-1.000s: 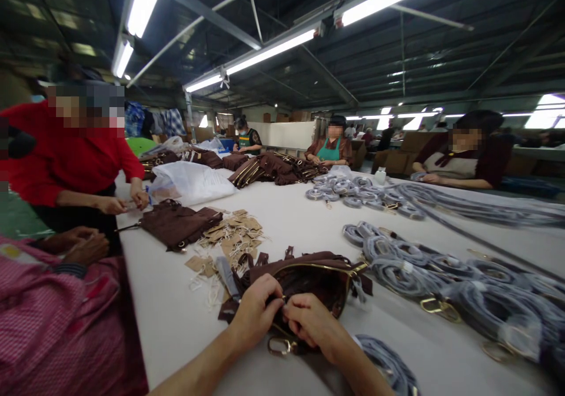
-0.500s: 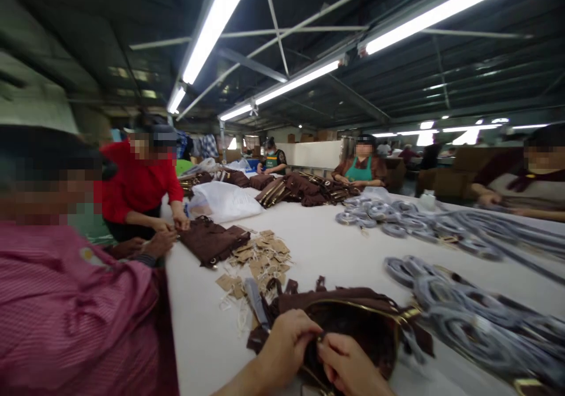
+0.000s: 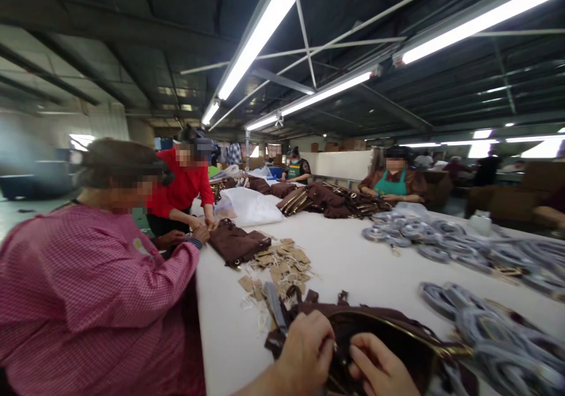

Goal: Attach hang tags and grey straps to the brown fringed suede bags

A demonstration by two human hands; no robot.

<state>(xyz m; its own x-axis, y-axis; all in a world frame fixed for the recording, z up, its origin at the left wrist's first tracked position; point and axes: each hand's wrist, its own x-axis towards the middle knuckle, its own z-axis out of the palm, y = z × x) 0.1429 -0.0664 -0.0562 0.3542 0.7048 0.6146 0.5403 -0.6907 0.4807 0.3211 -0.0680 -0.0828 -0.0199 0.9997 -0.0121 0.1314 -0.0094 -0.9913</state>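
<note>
At the near side of the desk [image 3: 348, 249], our open brown bag [image 3: 375, 325] lies with its gold zipper spread around a dark inside. Over its mouth, our left hand [image 3: 309, 346] and right hand [image 3: 379, 363] are just apart, each grip narrow with fingers curled; what they pinch is too blurred to tell. Beyond sit tan tags [image 3: 282, 260] with white strings, a folded brown bag [image 3: 238, 240] and, to the right, grey wrapped straps [image 3: 494, 331].

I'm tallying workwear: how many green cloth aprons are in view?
2. One dark green apron is at the back, beyond the piled brown bags; one bright green apron is farther right, across the white table. Others may be hidden among the blurred distant figures.
</note>
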